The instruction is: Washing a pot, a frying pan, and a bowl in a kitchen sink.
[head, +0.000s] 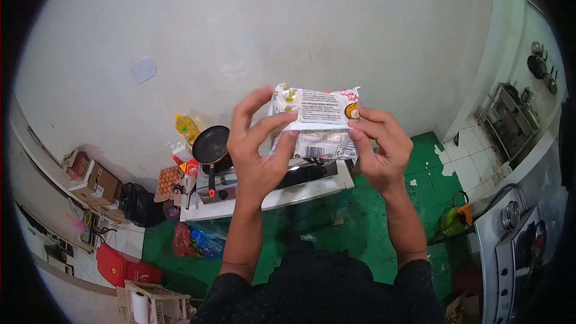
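Note:
A packet of instant noodles [321, 119] is held up in front of me, its printed back with the seam facing the camera. My left hand [261, 144] pinches the seam between thumb and fingers near the packet's left side. On the right side, my right hand [382, 146] grips the seam the same way. The wrapper looks whole, with no tear visible. Behind and below the packet stands a white table [265, 207] with a gas stove [297, 175], partly hidden by my left hand and the packet. A black frying pan [211, 145] rests on the stove's left side.
Left of the pan are a bottle of yellow oil [187, 128], a tray of eggs [170, 181] and a red sauce pack [190, 168]. A black plastic bag [139, 204] and cardboard boxes [100, 183] lie farther left. Another stove [504, 261] stands at right.

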A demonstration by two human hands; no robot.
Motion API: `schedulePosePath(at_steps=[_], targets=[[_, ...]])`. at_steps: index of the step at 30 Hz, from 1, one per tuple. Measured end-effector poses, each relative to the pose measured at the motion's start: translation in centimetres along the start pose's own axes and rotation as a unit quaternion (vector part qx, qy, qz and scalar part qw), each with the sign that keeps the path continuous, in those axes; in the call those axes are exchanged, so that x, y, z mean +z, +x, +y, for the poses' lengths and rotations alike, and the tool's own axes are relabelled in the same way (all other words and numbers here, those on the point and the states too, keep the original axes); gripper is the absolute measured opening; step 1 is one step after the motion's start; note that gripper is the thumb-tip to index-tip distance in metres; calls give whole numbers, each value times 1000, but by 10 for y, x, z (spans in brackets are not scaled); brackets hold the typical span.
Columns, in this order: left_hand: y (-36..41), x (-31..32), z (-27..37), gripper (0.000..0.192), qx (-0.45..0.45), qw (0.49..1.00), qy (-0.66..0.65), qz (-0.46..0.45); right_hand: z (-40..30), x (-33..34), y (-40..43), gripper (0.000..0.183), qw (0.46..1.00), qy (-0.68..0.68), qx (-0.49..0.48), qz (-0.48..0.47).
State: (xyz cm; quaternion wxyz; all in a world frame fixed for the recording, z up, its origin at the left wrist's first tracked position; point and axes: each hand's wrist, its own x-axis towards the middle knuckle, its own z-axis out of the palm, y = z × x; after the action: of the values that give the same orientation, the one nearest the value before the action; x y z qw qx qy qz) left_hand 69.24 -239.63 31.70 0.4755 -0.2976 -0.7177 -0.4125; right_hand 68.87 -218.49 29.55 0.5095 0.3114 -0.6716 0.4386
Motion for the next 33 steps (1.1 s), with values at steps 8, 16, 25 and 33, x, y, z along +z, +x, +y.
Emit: schedulePosePath(at_steps=[8,16,25,33], targets=[[-6,7,-7,14,-207,963,-167,-38,6,0,6,8,981,99,156,-66],[-11,7,-17,9,-238,956,-166,-41,17,11,-2,8,970,139,186,-68],[-119,-3,-95,29,-495,778,-384,-48,39,65,-87,21,841,367,384,-101],[-297,-17,-132,26,-753,608,-235,87,147,140,-350,27,784,11,503,-365]])
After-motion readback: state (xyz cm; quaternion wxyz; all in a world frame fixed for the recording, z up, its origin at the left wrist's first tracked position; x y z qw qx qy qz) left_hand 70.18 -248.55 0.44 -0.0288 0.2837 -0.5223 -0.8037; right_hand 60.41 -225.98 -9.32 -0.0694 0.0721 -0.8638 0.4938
